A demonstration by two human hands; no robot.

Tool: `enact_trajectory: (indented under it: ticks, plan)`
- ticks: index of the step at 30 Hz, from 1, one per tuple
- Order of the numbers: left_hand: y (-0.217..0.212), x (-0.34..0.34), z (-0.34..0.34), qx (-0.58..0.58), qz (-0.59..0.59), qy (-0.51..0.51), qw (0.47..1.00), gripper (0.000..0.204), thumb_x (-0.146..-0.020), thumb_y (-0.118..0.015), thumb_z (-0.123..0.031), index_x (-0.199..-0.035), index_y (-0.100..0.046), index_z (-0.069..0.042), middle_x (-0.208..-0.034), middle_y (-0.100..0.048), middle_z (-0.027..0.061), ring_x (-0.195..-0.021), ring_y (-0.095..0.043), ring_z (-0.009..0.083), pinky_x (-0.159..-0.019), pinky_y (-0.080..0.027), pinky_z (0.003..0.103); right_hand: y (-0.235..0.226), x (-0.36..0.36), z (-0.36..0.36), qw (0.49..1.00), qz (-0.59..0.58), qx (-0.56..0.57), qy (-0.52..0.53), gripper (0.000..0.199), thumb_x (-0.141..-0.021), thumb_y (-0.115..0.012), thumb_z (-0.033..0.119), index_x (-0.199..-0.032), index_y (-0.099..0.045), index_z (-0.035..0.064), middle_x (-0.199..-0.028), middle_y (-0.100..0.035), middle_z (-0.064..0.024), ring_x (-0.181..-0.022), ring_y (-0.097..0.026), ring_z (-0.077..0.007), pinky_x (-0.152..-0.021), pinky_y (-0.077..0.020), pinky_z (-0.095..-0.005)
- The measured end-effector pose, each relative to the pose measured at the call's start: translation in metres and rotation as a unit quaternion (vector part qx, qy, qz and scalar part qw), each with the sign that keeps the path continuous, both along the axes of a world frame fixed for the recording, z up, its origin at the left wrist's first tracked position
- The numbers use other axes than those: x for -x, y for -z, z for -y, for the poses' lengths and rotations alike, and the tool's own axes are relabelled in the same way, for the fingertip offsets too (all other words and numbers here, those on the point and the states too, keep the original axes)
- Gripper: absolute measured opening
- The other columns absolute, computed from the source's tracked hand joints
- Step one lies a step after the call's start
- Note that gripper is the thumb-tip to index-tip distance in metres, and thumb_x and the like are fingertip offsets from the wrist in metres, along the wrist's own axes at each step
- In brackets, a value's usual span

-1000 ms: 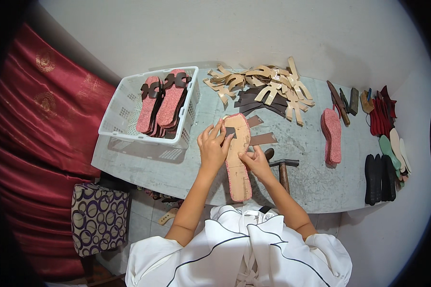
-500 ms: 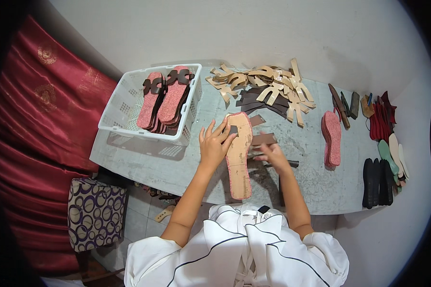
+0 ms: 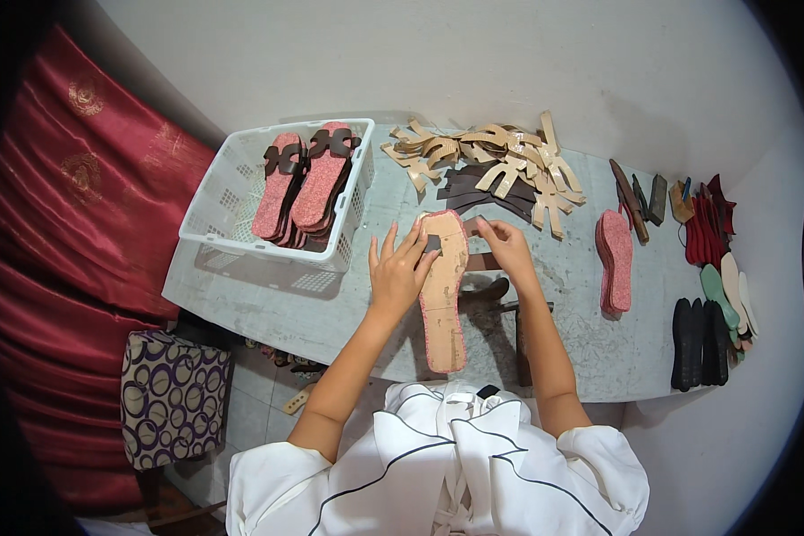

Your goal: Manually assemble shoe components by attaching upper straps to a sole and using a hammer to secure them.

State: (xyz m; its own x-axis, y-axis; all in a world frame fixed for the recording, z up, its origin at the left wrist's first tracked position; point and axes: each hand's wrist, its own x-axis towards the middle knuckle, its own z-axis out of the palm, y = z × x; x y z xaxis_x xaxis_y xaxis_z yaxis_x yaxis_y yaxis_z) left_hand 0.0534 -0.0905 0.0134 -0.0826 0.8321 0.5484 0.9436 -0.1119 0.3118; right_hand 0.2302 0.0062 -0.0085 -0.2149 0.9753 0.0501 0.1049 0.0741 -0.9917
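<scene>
A sandal insole (image 3: 442, 308), tan underside up with a pink stitched edge, lies lengthwise before me. My left hand (image 3: 399, 272) presses on its upper left edge, thumb and fingertips at a small dark strap end (image 3: 433, 243) folded onto the underside. My right hand (image 3: 509, 250) is at the opposite edge, thumb and fingers pinched on the end of a brown strap (image 3: 472, 228). Another brown strap end (image 3: 482, 262) sticks out below it, partly behind the hand. Just right of the insole a dark, rounded, tool-like piece (image 3: 487, 293) shows; its kind is unclear.
A white plastic basket (image 3: 268, 246) at the left holds pink insoles with brown straps. Beige straps (image 3: 509, 147) and dark brown straps (image 3: 482, 189) are heaped at the back. Rightward lie pink insoles (image 3: 615, 259), hand tools (image 3: 639, 201), red straps (image 3: 707, 228) and black soles (image 3: 699, 339).
My right hand has moved up along the insole's right edge and closed on the upper strap end. My left hand keeps its place on the insole. The dark piece shows more now.
</scene>
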Motion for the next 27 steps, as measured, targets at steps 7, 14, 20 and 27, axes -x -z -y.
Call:
enact_trajectory:
  ticks: [7, 14, 20, 27]
  plan:
    - [0.000, 0.002, -0.001, 0.002, -0.009, 0.004, 1.000, 0.031, -0.077, -0.062, -0.032, -0.099, -0.065, -0.009, -0.119, -0.055, 0.0031, -0.116, -0.044, 0.0316, -0.098, -0.024, 0.053, 0.006, -0.002, -0.004, 0.999, -0.027, 0.000, -0.021, 0.031, -0.081, -0.063, 0.028, -0.073, -0.062, -0.0019, -0.067, -0.061, -0.0022, -0.063, -0.051, -0.0052, -0.057, -0.0389, -0.0208]
    - [-0.004, 0.003, 0.000, 0.004, -0.016, 0.008, 1.000, 0.031, -0.078, -0.061, -0.033, -0.098, -0.065, -0.009, -0.121, -0.054, 0.0041, -0.118, -0.042, 0.0323, -0.097, -0.024, 0.055, 0.012, -0.011, 0.006, 0.999, -0.028, 0.022, -0.020, 0.031, -0.080, -0.064, 0.029, -0.067, -0.062, 0.0002, -0.064, -0.059, -0.0012, -0.059, -0.047, -0.0054, -0.056, -0.0360, -0.0200]
    - [-0.005, 0.003, 0.001, 0.003, -0.006, 0.005, 1.000, 0.031, -0.077, -0.063, -0.033, -0.096, -0.066, -0.009, -0.121, -0.054, 0.0054, -0.119, -0.041, 0.0327, -0.098, -0.024, 0.054, 0.010, -0.014, 0.013, 0.998, -0.034, 0.041, -0.022, 0.032, -0.080, -0.063, 0.029, -0.067, -0.062, 0.0002, -0.063, -0.058, -0.0012, -0.060, -0.048, -0.0060, -0.057, -0.0368, -0.0207]
    - [-0.005, 0.003, 0.000, 0.010, -0.020, -0.006, 1.000, 0.029, -0.076, -0.064, -0.034, -0.095, -0.067, -0.011, -0.122, -0.053, 0.0084, -0.120, -0.040, 0.0328, -0.098, -0.023, 0.054, -0.007, -0.011, 0.023, 0.998, 0.014, -0.040, 0.047, 0.030, -0.079, -0.065, 0.025, -0.068, -0.061, -0.0023, -0.065, -0.059, -0.0033, -0.062, -0.050, -0.0084, -0.059, -0.0394, -0.0233]
